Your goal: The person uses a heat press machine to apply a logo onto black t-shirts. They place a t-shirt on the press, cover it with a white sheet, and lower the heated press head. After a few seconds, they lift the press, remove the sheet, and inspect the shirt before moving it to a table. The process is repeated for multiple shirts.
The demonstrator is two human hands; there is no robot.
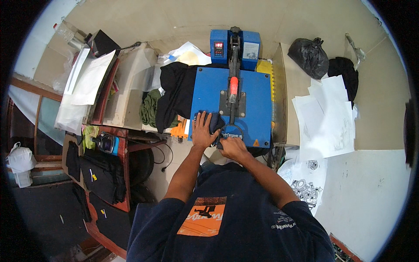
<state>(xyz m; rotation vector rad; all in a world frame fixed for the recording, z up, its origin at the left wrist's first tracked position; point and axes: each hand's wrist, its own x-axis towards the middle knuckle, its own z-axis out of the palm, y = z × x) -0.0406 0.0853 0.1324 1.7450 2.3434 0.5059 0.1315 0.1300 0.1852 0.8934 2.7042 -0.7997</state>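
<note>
- Press sat centre, upper half of view; left hand and right hand were at its near edge.
- Progress (judged): pressing looked partway through. Plate seemed lowered, but the gap under it couldn't be seen.
- Looked done: black cloth was set at the press, spilling out past the plate's 9 to 10 o'clock side; control box had a lit readout.
- Looked left: cloth wasn't clear of the press yet, and no finished print showed on it. Heating time remaining couldn't be told.
- Left hand: fingers outspread, palm down over a dark pad at the plate's 7 o'clock corner; not wrapped around it.
- Right hand: curled by the near end of the loop, about 6 o'clock on the plate; fingertips hidden, so couldn't tell if it gripped loop, pad or nothing.
- Direction: press faced 6 o'clock, toward the wearer; control box at 12.
- Long axis: 12 to 6, lever along it. Plate itself near square.
- Cloth: visible part ran roughly 1 to 7, loose end toward 7; green cloth lay at its 8 o'clock side.
</note>
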